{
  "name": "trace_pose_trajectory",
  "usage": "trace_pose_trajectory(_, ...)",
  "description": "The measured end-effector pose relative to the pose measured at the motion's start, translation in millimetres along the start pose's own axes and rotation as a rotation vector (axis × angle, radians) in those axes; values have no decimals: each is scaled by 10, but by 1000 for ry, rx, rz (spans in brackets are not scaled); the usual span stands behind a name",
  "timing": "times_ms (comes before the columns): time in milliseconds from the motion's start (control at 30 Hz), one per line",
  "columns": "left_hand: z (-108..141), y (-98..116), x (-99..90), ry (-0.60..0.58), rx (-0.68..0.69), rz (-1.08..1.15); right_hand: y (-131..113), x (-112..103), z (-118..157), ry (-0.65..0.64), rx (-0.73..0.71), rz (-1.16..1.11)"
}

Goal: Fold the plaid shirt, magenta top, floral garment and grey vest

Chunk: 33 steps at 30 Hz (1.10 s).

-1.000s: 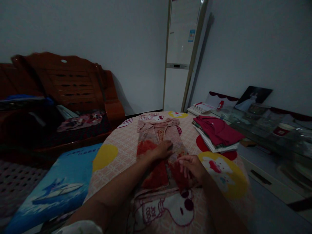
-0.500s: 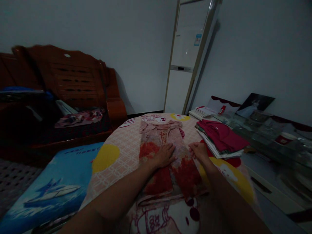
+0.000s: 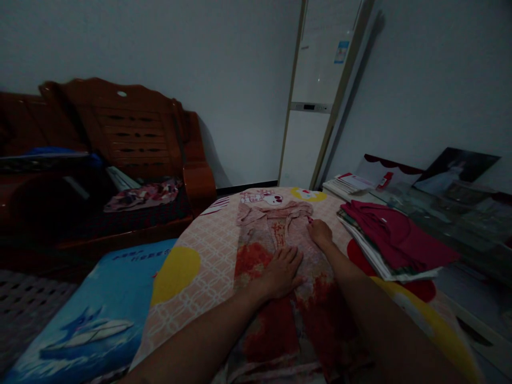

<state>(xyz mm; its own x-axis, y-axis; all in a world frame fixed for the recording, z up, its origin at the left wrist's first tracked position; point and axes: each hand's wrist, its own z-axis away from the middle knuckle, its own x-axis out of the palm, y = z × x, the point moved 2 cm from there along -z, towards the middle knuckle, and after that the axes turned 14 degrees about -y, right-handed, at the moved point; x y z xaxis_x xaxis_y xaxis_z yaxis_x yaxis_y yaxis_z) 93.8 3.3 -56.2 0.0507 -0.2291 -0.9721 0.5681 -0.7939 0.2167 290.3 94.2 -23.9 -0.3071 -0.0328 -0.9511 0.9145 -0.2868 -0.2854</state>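
A pinkish garment with red-orange patches (image 3: 254, 258) lies spread on a table with a patterned cloth (image 3: 216, 240). Flat on its middle rests my left hand (image 3: 282, 271), fingers spread. My right hand (image 3: 320, 232) is at the garment's upper right edge, by the shoulder, with its fingers curled together; whether cloth is between the fingertips is too dark to tell. Part of the garment's right side and lower end is hidden under my forearms.
Folded clothes with a magenta top (image 3: 396, 234) lie at the table's right edge. Beyond them, a glass-topped cabinet (image 3: 432, 213) holds papers and a photo. A wooden sofa (image 3: 132, 138) stands at the left, a blue printed board (image 3: 108, 304) before it.
My right hand has moved up along the garment's right edge toward the shoulder. My left hand stays flat on the cloth. The view has shifted slightly and come closer to the garment.
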Motion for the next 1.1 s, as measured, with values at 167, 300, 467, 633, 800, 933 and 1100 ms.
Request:
trace_pose_trajectory(167,3,74,-60,-19,26,-3,-19,-14,-108,-39,-88,65)
trace_pose_trajectory(300,46,293,-119,-61,278,36,60,-85,-201,-78,-112,67)
trace_pose_trajectory(467,142,522,-124,-204,530,57,138,-126,-240,-29,-38,35)
trace_pose_trajectory(633,148,526,-124,-253,511,66,180,-117,-276,-21,0,-44)
trace_pose_trajectory(800,126,468,-109,-214,481,157,217,-148,-315,-133,-18,-214)
trace_pose_trajectory(933,107,439,-84,-211,479,173,327,-158,-107,-315,-54,-394)
trace_pose_trajectory(1100,94,437,-101,-208,488,198,604,-185,398,-762,-201,-570)
